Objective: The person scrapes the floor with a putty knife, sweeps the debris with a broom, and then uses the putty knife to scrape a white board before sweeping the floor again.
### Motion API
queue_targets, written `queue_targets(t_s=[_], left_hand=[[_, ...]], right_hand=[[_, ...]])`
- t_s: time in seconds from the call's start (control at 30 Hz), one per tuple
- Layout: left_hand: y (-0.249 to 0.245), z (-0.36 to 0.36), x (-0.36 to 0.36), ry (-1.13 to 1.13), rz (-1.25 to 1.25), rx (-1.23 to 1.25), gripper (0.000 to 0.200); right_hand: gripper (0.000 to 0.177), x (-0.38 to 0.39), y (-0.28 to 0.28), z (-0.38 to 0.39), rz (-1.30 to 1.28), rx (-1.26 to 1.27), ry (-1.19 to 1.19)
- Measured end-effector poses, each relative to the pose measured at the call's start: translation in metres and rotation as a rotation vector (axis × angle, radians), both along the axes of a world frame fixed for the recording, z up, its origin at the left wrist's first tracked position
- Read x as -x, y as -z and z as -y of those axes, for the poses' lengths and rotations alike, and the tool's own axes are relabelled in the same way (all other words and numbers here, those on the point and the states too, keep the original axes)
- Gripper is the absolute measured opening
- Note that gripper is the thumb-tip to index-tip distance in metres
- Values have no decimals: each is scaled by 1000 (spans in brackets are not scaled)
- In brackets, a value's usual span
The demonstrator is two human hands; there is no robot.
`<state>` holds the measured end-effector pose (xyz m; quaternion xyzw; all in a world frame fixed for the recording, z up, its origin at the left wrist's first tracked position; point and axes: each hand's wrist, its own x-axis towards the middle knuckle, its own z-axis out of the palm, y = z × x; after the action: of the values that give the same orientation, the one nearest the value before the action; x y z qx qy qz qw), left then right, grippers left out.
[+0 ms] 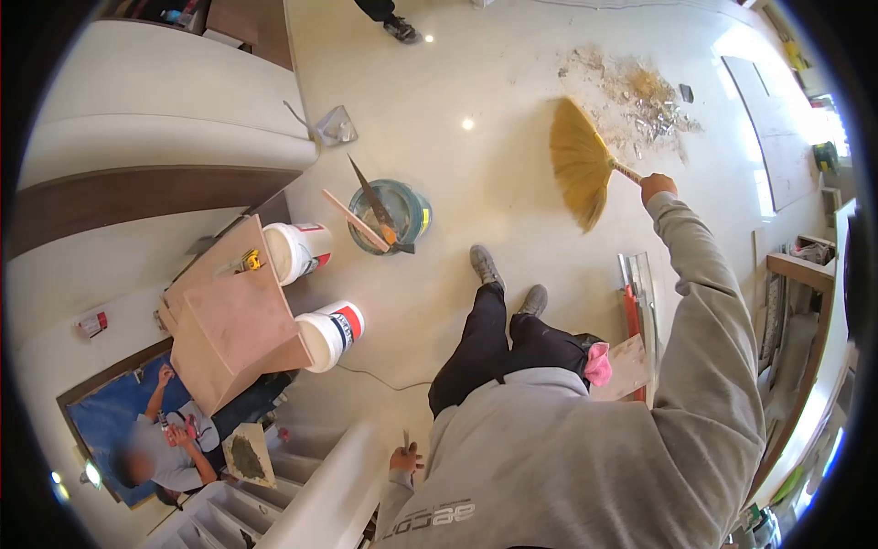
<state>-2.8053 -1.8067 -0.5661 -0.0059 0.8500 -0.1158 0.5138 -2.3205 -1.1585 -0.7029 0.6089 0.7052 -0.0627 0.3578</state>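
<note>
My right hand (658, 188) is closed around the short handle of a fan-shaped straw broom (578, 165). The bristles spread out over the pale, glossy floor (494, 169). Just beyond the broom lies a heap of wood shavings, dust and scraps (645, 96). Low by my side, my left hand (405, 458) is closed, with a thin greyish thing sticking up from its fingers; it is too small to name.
A teal bucket (422, 220) holds a handsaw (373, 199) and a wood strip. Two white buckets (306, 252) (334, 334) stand by plywood boxes (229, 311). A co-worker (183, 439) is at lower left; another person's shoe (401, 29) shows at top. Metal levels (640, 293) lie right of my legs.
</note>
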Motion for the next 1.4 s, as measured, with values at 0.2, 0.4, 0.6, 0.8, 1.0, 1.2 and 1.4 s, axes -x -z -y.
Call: queue_targets(t_s=[0.2,0.4,0.6,0.8,1.0,1.2,1.4], left_hand=[[122,-45,76,-264,5,-233,51],[80,-230,89,-258,-40,-566,45],[53,-295,43,-268,-126,-546,44],[40,-238,-56,-214,-188,-426,45],[-2,-202,-157,-559,-126,-157,46],[44,-170,-208,-813,-67,-158,49],[63,-219,-212,-913,-39,-225,53]], right_hand=[[21,5,-121,-6,-163,-8,-144],[20,83,-184,-27,-445,54,-218],[32,212,-54,-92,-450,236,-412],[29,297,92,-138,-446,209,-271],[29,153,133,-225,-201,308,-289],[27,28,64,-299,-31,247,-316],[30,54,-70,-328,-163,318,-420]])
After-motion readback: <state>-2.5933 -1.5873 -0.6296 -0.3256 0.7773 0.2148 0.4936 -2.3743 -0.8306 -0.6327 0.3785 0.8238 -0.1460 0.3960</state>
